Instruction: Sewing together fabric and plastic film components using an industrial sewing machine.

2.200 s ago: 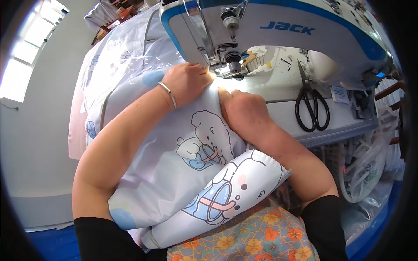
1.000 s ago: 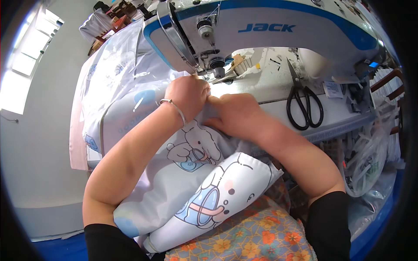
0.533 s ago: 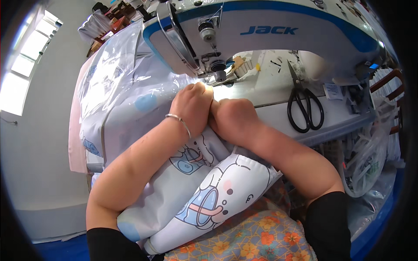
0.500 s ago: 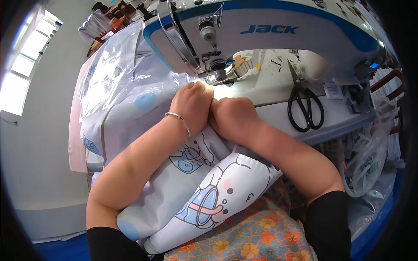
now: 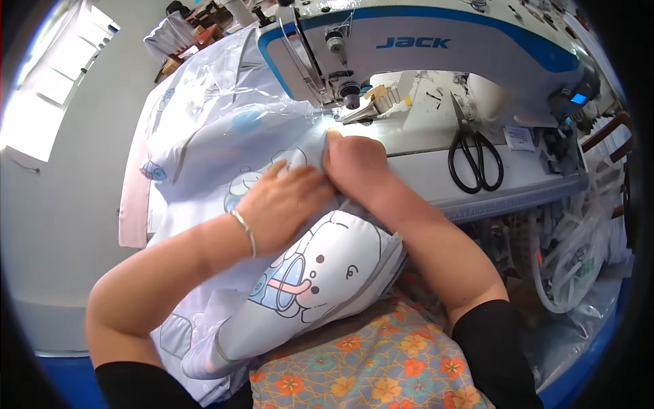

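A white fabric [image 5: 347, 245] printed with cartoon animals spreads across the table, bunches over my lap and runs up to the sewing machine's needle area [image 5: 351, 99]. My left hand [image 5: 286, 204], a bangle at its wrist, lies on the fabric with its fingers apart, slightly blurred. Close in front of the needle area, my right hand [image 5: 354, 160] is closed on the fabric's edge, thumb side toward the machine. Clear plastic sheeting [image 5: 252, 68] covers part of the cloth at the left.
Black-handled scissors [image 5: 475, 157] lie on the machine bed, right of my right hand. A small white label [image 5: 519, 138] is beyond them. Plastic bags [image 5: 565, 266] hang off the table's right side. A window [image 5: 58, 88] is at the far left.
My left hand has left the spot beside my right hand and moved back toward me and left, its fingers opening. My right hand keeps hold; the fabric on my lap has shifted left.
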`<action>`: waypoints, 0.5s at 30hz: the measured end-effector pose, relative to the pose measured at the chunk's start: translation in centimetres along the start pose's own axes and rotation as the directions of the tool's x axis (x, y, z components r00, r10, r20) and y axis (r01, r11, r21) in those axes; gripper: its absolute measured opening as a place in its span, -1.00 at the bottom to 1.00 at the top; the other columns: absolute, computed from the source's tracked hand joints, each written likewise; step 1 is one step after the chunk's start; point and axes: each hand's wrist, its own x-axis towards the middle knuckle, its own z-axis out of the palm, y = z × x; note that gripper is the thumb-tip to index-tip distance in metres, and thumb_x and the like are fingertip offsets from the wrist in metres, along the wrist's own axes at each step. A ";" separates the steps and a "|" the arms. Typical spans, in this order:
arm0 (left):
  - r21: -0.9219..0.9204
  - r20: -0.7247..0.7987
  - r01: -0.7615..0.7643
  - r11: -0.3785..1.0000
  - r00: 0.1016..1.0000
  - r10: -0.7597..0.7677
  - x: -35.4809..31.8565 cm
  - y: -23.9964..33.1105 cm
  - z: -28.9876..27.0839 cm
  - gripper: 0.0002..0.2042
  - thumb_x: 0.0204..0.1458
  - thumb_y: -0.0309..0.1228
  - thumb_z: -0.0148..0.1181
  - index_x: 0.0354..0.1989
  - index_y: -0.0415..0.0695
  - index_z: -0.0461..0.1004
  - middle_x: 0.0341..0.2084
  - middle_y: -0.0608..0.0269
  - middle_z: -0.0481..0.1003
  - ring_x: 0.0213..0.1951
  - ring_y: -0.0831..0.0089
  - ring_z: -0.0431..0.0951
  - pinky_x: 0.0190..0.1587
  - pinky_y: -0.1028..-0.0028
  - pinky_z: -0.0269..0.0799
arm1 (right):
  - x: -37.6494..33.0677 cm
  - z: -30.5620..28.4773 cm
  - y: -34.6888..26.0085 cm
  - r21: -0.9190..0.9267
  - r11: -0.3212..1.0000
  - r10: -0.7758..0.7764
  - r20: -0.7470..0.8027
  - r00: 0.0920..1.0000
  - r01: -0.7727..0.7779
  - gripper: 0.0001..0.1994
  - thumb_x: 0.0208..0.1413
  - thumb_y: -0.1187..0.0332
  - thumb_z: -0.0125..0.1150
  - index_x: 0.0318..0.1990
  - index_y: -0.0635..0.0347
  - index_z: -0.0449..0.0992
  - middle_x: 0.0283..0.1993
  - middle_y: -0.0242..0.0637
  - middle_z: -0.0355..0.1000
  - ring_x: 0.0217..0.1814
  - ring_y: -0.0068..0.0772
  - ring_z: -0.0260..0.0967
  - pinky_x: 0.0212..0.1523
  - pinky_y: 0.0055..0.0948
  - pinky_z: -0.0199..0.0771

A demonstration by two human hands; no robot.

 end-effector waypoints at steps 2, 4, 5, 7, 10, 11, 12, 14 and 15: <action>-0.225 0.043 0.227 0.947 0.974 -0.223 0.5 -0.5 0.0 -0.40 -0.11 -0.46 0.33 0.21 0.01 0.40 0.19 0.03 0.34 0.26 0.06 0.32 0.19 0.15 0.38 | -0.6 -0.6 -0.1 0.030 0.999 0.027 0.015 1.000 -0.027 -0.80 0.11 0.27 0.12 -0.24 0.20 0.54 -0.44 -0.06 0.55 -0.35 0.06 0.55 -0.30 -0.03 0.53; -0.192 0.087 0.229 0.954 0.973 -0.216 0.0 -0.9 0.5 -0.45 -0.10 -0.49 0.30 0.17 0.01 0.41 0.16 0.07 0.36 0.24 0.07 0.34 0.20 0.17 0.38 | -1.6 -2.3 0.3 0.172 0.985 -0.006 0.075 0.997 -0.007 -0.68 0.06 0.27 0.21 -0.06 0.23 0.56 -0.29 -0.01 0.58 -0.20 0.07 0.55 -0.16 -0.07 0.54; -0.160 0.131 0.226 0.961 0.970 -0.206 -0.3 -1.2 1.0 -0.49 -0.09 -0.51 0.28 0.13 0.01 0.42 0.14 0.10 0.38 0.23 0.08 0.36 0.20 0.19 0.38 | -2.2 -2.9 0.6 0.172 0.985 -0.014 0.076 0.997 0.001 -0.68 0.06 0.27 0.21 -0.06 0.23 0.56 -0.29 -0.01 0.58 -0.20 0.07 0.55 -0.16 -0.07 0.54; -0.063 0.087 0.225 0.972 0.972 -0.219 -0.7 -1.8 1.8 -0.50 -0.07 -0.52 0.24 0.13 0.02 0.43 0.12 0.12 0.39 0.21 0.10 0.37 0.21 0.18 0.35 | -3.3 -3.9 0.8 0.285 0.958 -0.080 0.169 0.982 0.029 -0.57 0.02 0.30 0.28 0.06 0.24 0.53 -0.15 0.01 0.57 -0.08 0.07 0.53 -0.05 -0.12 0.52; 0.118 -0.008 0.211 0.970 0.977 -0.212 -0.7 -3.5 2.9 -0.54 -0.05 -0.52 0.17 0.11 0.03 0.43 0.11 0.15 0.40 0.21 0.12 0.38 0.24 0.14 0.30 | -3.6 -3.2 -0.6 0.246 0.969 -0.046 0.170 0.984 0.003 -0.58 0.03 0.29 0.30 0.05 0.25 0.53 -0.13 0.00 0.57 -0.08 0.05 0.53 -0.05 -0.12 0.51; 0.195 -0.058 0.204 0.959 0.979 -0.197 -0.9 -4.0 3.2 -0.56 -0.03 -0.52 0.14 0.10 0.03 0.44 0.12 0.15 0.40 0.21 0.13 0.38 0.25 0.11 0.27 | -3.8 -2.8 -1.1 0.202 0.979 -0.024 0.147 0.989 -0.006 -0.59 0.04 0.27 0.30 0.05 0.24 0.53 -0.16 -0.02 0.57 -0.11 0.06 0.53 -0.08 -0.11 0.52; 0.202 -0.058 0.211 0.956 0.977 -0.204 -1.1 -4.2 3.2 -0.56 -0.03 -0.52 0.14 0.10 0.03 0.44 0.12 0.15 0.40 0.21 0.13 0.38 0.25 0.11 0.27 | -3.8 -2.8 -1.6 0.208 0.978 -0.033 0.143 0.989 0.002 -0.59 0.04 0.27 0.30 0.05 0.24 0.53 -0.16 -0.02 0.57 -0.11 0.06 0.53 -0.08 -0.11 0.52; 0.261 -0.239 0.181 0.948 0.964 -0.118 -1.4 -4.6 3.1 -0.51 -0.06 -0.46 0.22 0.14 0.04 0.42 0.17 0.15 0.37 0.23 0.14 0.35 0.27 0.06 0.20 | -4.0 -2.7 -2.6 0.118 0.992 0.016 0.155 0.988 -0.034 -0.58 0.06 0.24 0.28 0.05 0.25 0.52 -0.21 -0.04 0.55 -0.17 0.03 0.54 -0.15 -0.10 0.54; 0.268 -0.241 0.180 0.947 0.964 -0.115 -1.6 -4.6 2.5 -0.51 -0.06 -0.46 0.22 0.14 0.04 0.42 0.17 0.15 0.37 0.23 0.14 0.35 0.27 0.06 0.20 | -4.3 -2.6 -2.7 0.119 0.992 0.015 0.148 0.989 -0.033 -0.58 0.06 0.24 0.28 0.05 0.25 0.52 -0.21 -0.04 0.55 -0.17 0.03 0.54 -0.15 -0.10 0.54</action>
